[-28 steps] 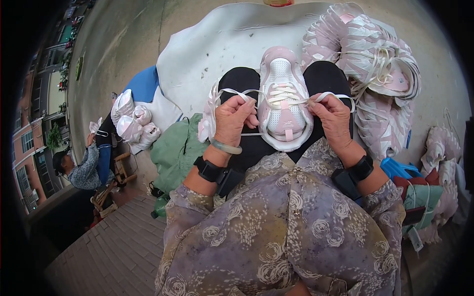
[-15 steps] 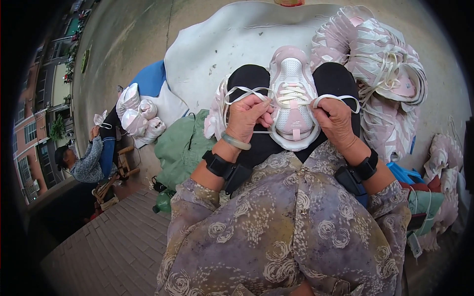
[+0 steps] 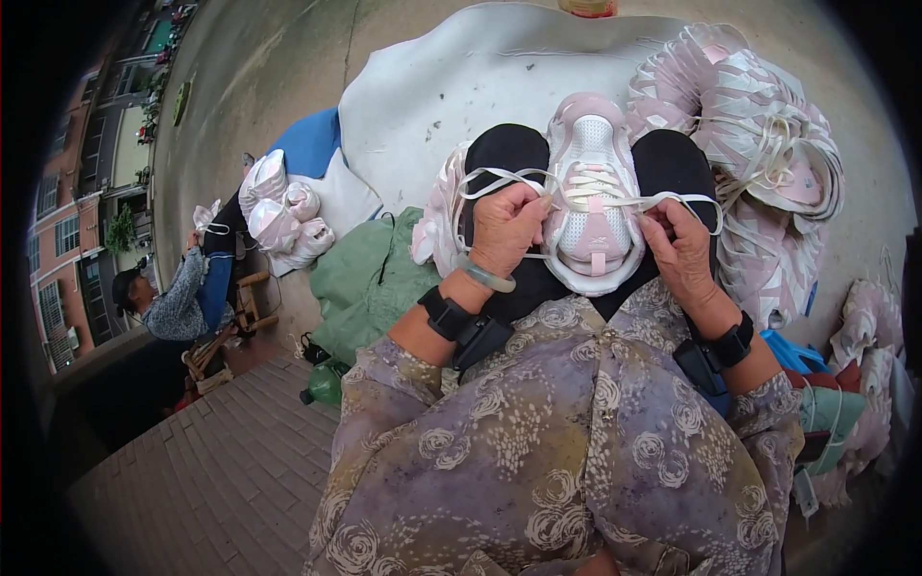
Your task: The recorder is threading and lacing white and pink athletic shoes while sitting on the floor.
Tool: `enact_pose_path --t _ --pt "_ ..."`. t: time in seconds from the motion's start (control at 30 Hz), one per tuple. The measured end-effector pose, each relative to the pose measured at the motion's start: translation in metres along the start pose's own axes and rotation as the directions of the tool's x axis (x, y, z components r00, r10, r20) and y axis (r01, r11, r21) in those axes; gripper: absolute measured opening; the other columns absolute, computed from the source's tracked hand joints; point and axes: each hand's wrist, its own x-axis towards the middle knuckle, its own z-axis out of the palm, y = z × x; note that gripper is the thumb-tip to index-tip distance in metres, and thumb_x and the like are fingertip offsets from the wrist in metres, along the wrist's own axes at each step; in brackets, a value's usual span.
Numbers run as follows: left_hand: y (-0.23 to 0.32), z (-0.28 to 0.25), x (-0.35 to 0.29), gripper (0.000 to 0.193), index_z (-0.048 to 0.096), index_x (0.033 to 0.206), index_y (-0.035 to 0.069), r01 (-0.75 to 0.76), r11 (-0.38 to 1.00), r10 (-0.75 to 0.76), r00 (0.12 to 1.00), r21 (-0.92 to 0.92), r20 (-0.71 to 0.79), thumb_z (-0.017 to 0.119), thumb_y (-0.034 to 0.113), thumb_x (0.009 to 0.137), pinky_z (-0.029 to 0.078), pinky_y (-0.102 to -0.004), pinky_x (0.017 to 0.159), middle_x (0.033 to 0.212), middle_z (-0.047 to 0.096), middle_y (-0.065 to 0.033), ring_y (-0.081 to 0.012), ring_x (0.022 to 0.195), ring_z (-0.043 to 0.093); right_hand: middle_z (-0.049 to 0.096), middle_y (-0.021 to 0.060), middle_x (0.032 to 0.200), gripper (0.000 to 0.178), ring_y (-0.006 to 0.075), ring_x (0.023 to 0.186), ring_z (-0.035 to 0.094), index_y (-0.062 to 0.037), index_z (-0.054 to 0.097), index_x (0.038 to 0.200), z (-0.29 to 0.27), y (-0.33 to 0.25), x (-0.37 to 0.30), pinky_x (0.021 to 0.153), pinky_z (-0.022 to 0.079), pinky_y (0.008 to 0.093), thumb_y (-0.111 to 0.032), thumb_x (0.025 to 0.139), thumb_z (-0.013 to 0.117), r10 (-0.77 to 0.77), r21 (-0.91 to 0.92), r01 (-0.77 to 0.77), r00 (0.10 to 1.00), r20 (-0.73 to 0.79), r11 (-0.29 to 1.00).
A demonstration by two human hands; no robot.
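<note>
A pink and white sneaker (image 3: 593, 144) rests on my lap between my black-clad knees, toe pointing away from me. White laces (image 3: 588, 187) cross its eyelets. My left hand (image 3: 506, 228) pinches the left lace end, which loops out beside the shoe. My right hand (image 3: 679, 252) pinches the right lace end, which loops toward my right knee. Both wrists wear black bands; the left also has a pale bangle (image 3: 485, 276). A second pink shoe (image 3: 438, 216) lies half hidden beside my left knee.
A heap of pink and white sneakers (image 3: 759, 144) lies at the right on a large white sheet (image 3: 451, 86). A green bag (image 3: 370, 278) and bagged shoes (image 3: 279, 211) sit at the left. Another person (image 3: 173, 298) sits on a wooden stool farther left. Brick paving (image 3: 221, 470) lies below.
The view shifted slightly. Both hands stayed on the lace ends and drew them a little tighter and lower across the shoe.
</note>
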Motion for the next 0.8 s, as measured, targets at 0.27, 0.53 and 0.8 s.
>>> enact_pose_path --t 0.27,0.53,0.8 --pt "0.007 0.003 0.000 0.008 0.055 0.070 -0.001 -0.397 0.754 0.404 0.908 0.523 0.106 0.060 0.005 0.073 0.041 -0.0301 0.047 0.057 0.053 -0.0104 -0.0212 0.048 0.053 0.054 0.0067 0.065 0.019 0.0180 0.055 0.053 -0.0038 0.053 0.086 -0.008 -0.011 -0.003 0.050 0.042 0.0286 -0.020 0.080 0.061 -0.068 -0.386 0.132 0.982 0.176 0.913" --pt "0.001 0.009 0.018 0.011 0.055 0.068 0.000 -0.441 0.689 0.466 0.877 0.575 0.114 0.061 0.008 0.073 0.041 -0.0305 0.049 0.058 0.054 -0.0123 -0.0220 0.050 0.053 0.057 0.0151 0.063 0.027 0.0328 0.057 0.056 -0.0056 0.051 0.086 0.003 -0.002 0.014 0.051 0.043 0.0383 -0.032 0.082 0.057 -0.143 -0.452 0.212 0.973 0.181 0.866" --pt "0.010 0.011 -0.009 0.031 0.057 0.092 0.003 -0.454 0.618 0.505 0.855 0.642 0.117 0.071 0.015 0.067 0.043 -0.0254 0.049 0.067 0.057 -0.0060 -0.0140 0.052 0.053 0.054 0.0094 0.059 0.024 0.0262 0.052 0.055 -0.0060 0.054 0.079 -0.007 -0.005 0.007 0.049 0.042 0.0342 -0.029 0.078 0.063 -0.044 -0.412 0.127 0.977 0.207 0.902"
